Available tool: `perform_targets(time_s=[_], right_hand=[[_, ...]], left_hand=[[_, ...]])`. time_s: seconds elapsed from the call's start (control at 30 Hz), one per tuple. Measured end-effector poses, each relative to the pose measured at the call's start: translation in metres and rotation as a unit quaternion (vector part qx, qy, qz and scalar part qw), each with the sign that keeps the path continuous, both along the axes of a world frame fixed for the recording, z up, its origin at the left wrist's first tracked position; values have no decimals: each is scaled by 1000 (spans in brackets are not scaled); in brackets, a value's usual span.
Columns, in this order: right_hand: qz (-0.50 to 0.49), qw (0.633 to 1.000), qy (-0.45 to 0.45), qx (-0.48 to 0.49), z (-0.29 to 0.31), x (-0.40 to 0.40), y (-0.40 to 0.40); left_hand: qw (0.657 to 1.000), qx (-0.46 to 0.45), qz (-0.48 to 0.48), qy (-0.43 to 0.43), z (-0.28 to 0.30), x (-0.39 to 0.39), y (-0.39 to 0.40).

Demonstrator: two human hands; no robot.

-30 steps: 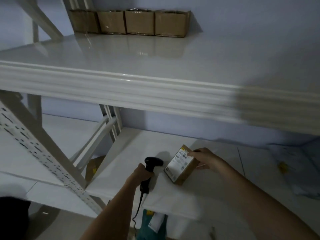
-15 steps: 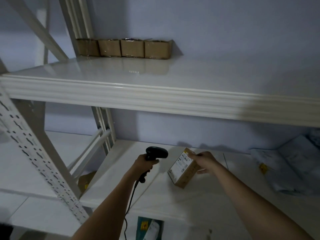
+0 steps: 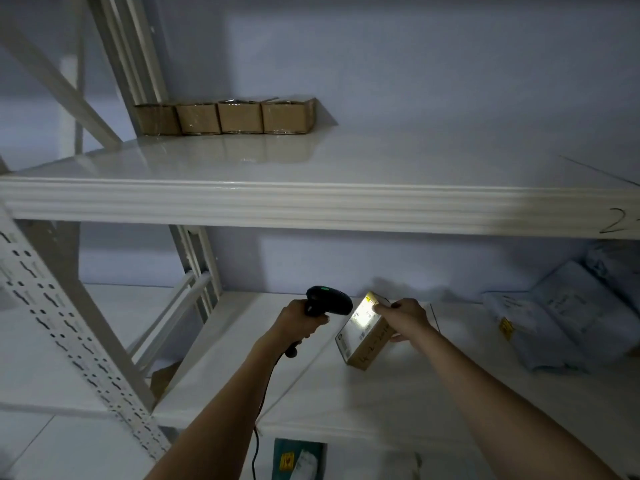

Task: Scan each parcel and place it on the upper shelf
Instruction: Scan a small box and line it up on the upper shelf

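Observation:
My right hand (image 3: 403,315) grips a small brown cardboard parcel (image 3: 363,336) tilted above the lower shelf (image 3: 346,393), its white label turned left. My left hand (image 3: 299,322) holds a black corded barcode scanner (image 3: 329,300) whose head points at the label from a few centimetres away. A bright patch of scanner light falls on the upper part of the label. The white upper shelf (image 3: 311,199) runs across the view above both hands. Several brown parcels (image 3: 225,117) stand in a row at its back left, against the wall.
Grey plastic mailer bags (image 3: 561,327) lie on the lower shelf at the right. A perforated white upright (image 3: 69,337) and diagonal braces stand at the left. A teal box (image 3: 298,460) shows below the lower shelf edge. The scanner cable hangs down past my left forearm.
Both hands have risen a little with the parcel and the scanner. The scanner head has come closer to the label and its light now shines on it. My view has tilted up.

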State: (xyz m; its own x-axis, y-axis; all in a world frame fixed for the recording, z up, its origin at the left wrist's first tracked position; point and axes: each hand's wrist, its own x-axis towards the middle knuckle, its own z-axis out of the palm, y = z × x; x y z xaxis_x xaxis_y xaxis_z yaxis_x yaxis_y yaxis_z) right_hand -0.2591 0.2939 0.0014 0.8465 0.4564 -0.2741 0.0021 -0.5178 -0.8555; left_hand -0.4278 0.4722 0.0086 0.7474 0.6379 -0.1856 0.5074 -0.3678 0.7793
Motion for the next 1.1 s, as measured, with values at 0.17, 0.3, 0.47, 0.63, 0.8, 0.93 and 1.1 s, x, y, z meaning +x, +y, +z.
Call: perform_targets(time_s=[0.17, 0.3, 0.47, 0.63, 0.8, 0.93, 1.1], right_hand=[[4, 1000, 9, 4, -1, -2, -3], [-1, 1000, 12, 0, -4, -4, -3], [-3, 1000, 17, -11, -8, -4, -3], [-11, 999, 48, 7, -12, -4, -4], [-18, 993, 112, 28, -16, -10, -7], [-22, 989, 140, 40, -25, -19, -11], [-22, 983, 177, 52, -42, -26, -11]], left_hand=[[1000, -5, -2, -2, 0, -4, -2], [1000, -10, 1, -6, -3, -7, 0], [999, -30, 8, -11, -10, -12, 3], [995, -94, 1, -10, -24, -25, 15], [973, -194, 121, -32, -73, -47, 27], [944, -226, 233, -51, -114, -62, 36], [911, -291, 278, -86, -135, -71, 49]])
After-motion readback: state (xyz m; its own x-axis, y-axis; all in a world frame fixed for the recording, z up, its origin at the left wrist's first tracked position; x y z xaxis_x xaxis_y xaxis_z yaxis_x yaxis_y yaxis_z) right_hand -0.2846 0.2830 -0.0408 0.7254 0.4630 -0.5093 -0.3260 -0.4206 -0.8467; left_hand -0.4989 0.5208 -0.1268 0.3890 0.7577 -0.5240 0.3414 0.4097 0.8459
